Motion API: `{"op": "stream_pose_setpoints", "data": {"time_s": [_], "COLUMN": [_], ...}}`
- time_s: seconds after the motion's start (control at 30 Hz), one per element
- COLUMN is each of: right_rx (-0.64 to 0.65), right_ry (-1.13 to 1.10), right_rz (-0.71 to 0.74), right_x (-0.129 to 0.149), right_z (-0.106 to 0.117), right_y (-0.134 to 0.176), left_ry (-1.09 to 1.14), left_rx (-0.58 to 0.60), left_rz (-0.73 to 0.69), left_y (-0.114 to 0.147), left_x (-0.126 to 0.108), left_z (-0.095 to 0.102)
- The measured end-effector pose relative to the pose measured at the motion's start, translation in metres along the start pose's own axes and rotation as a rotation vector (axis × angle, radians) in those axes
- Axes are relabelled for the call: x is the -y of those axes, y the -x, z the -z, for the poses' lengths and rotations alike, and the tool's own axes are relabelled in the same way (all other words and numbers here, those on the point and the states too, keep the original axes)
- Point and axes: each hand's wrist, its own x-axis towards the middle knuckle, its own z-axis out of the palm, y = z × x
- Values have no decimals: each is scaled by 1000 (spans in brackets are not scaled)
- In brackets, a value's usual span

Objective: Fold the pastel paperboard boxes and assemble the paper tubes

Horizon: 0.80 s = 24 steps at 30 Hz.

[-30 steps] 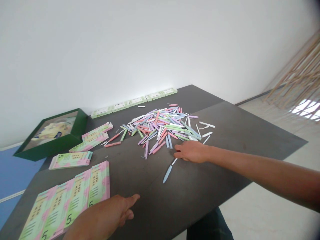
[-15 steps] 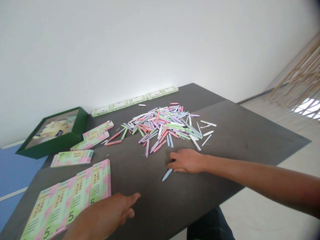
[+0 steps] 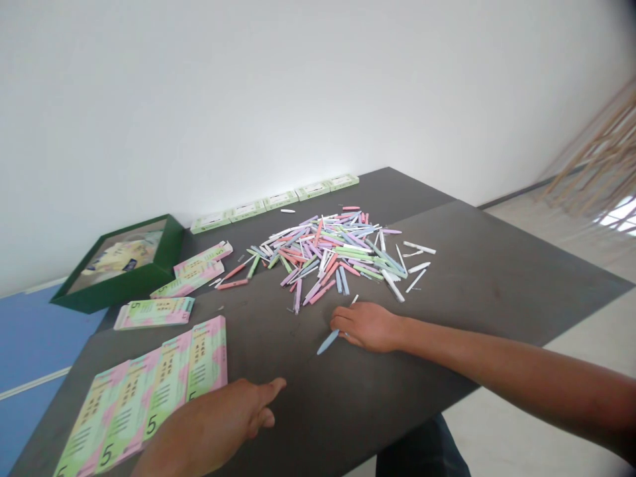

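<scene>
Right hand (image 3: 366, 326) drawing nearer from the pen pile (image 3: 355, 252), fingers clamping on a blue pen (image 3: 328, 342), left hand (image 3: 241, 414) hovering by the near left boxes (image 3: 171, 377), fingertips standing apart

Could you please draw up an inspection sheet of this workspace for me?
Surface: dark table, with pens and boxes lying on it.
Job's things: blue pen; pile of mixed-colour pens; pink-and-green boxes.
Clutter: green box with packets inside, contents unclear; loose pens around the pile.
Hands: right hand holds the blue pen; left hand is by the pink-and-green boxes, nothing visible in it.
Cables: nothing seen.
Surroundings: white wall behind; pale floor and wooden poles at right.
</scene>
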Motion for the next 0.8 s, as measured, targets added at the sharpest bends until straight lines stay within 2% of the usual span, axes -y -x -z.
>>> {"op": "stream_pose_setpoints", "data": {"time_s": [0.17, 0.3, 0.4, 0.57, 0.7, 0.8], "right_rx": [66, 86, 41, -118, -157, -197], "right_ry": [48, 61, 49, 11, -19, -22], "right_rz": [30, 56, 29, -53, -93, -117], "right_x": [4, 25, 51, 87, 103, 107], "right_z": [8, 20, 28, 38, 41, 40], "right_y": [-8, -21, -34, -52, -62, -67], "left_ry": [-39, -70, -70, -103, -120, -104], "left_rx": [-7, -46, -31, -5, -1, -7], "left_rz": [13, 9, -13, 15, 32, -6], "left_y": [0, -10, -24, -44, -50, -52], "left_x": [-2, -7, -12, -10, -2, 1], "left_z": [3, 11, 18, 20, 19, 22]}}
